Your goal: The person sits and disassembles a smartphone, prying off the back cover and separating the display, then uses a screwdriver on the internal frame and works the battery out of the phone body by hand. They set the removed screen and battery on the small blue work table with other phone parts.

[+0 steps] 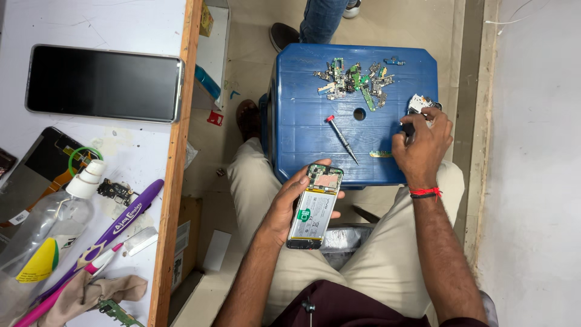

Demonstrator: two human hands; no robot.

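Left hand [284, 203] closed around an opened phone [315, 206], battery side up, held above the lap. Right hand [420, 145] pinches a small circuit part [419, 103] at the edge of a blue stool [302, 139], which carries a screwdriver [342, 139] and a heap of small boards [354, 79]. A white bench [139, 145] stands at left.

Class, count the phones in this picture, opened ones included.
3: an opened phone in the left hand; an intact one on the table; a third partly cut off at the left edge.
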